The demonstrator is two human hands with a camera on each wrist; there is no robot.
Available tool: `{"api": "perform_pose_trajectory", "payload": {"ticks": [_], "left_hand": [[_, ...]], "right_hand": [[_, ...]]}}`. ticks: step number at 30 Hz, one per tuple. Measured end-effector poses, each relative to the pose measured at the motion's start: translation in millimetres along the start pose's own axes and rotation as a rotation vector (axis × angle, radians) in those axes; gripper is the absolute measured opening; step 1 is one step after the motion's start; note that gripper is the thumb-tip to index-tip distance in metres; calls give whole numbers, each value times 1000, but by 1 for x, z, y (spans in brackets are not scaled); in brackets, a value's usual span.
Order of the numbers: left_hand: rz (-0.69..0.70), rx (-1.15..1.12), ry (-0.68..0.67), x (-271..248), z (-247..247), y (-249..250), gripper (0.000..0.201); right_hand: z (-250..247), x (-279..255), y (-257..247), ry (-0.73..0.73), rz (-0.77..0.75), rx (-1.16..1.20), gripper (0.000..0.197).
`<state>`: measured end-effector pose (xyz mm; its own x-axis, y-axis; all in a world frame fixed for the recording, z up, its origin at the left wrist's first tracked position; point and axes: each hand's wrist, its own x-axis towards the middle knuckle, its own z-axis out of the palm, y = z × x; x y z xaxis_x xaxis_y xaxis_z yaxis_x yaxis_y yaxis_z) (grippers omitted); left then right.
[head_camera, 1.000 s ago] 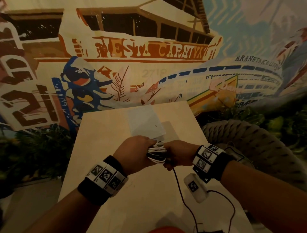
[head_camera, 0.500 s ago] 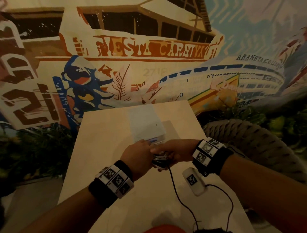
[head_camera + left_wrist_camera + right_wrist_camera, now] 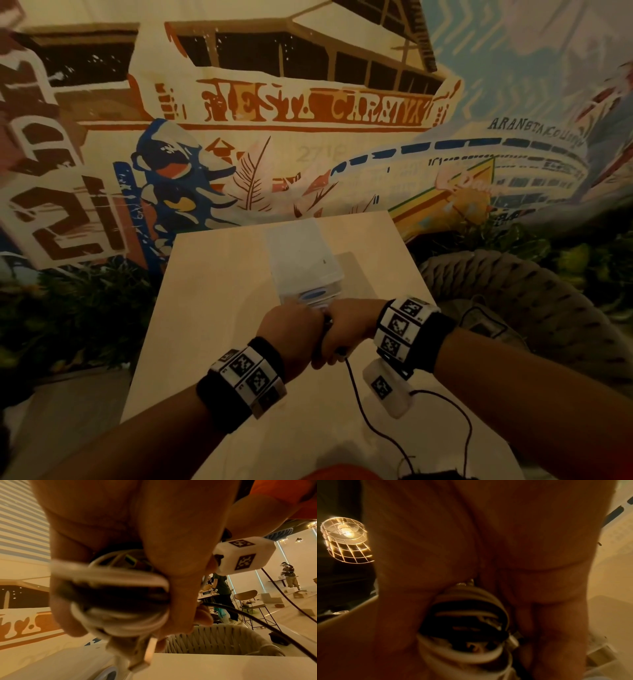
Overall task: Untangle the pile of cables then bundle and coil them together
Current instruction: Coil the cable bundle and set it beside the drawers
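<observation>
A coiled bundle of white and black cables (image 3: 118, 601) (image 3: 467, 631) sits squeezed between my two hands over the middle of the pale table (image 3: 205, 308). My left hand (image 3: 291, 334) wraps its fingers round the left side of the coil. My right hand (image 3: 346, 329) grips the right side, knuckles against the left hand. In the head view the bundle is almost hidden between the fists. A white cable end with a plug (image 3: 145, 655) hangs below the coil in the left wrist view.
A white box (image 3: 305, 263) with a blue mark lies on the table just beyond my hands. A woven chair back (image 3: 513, 291) stands right of the table. A thin black wire (image 3: 359, 394) trails from near my right hand towards me.
My hands have closed together and slid slightly forward towards the white box. The white coil, showing between the fists a second ago, is now covered by them.
</observation>
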<state>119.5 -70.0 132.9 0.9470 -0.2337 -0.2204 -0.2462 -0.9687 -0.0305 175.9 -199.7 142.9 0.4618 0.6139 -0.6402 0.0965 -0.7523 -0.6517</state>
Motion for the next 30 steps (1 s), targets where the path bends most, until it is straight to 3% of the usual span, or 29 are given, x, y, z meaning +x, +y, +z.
{"api": "perform_pose_trajectory", "payload": {"ticks": [1,4,7,9,14,19,22,23,26,30], "left_hand": [[-8,7,-7,0,0,0,18],[-35,21,-21,1,3,-1,18],[-23,48,-55,2,-3,2,15],[-3,90,-41,1,-9,4,16],[38,155,-40,-4,-11,9,19],[14,80,-86,0,-1,8,23],[14,-38,24,-2,-2,5,12],[23,-74,82,-3,-2,3,21],[94,-121,123,-8,-2,-13,75],[66,-358,186,-14,-6,-39,109]], "right_hand": [[0,0,0,18,-14,-24,14],[0,1,0,114,-39,-187,37],[5,2,-3,162,-53,-347,35],[7,4,-3,177,-31,-342,34],[16,2,1,64,103,-70,30],[21,0,8,151,78,-246,27],[18,-4,8,165,56,-249,22],[16,-7,7,158,45,-243,22],[7,-14,9,177,18,-196,22],[-7,-22,20,250,13,-77,16]]}}
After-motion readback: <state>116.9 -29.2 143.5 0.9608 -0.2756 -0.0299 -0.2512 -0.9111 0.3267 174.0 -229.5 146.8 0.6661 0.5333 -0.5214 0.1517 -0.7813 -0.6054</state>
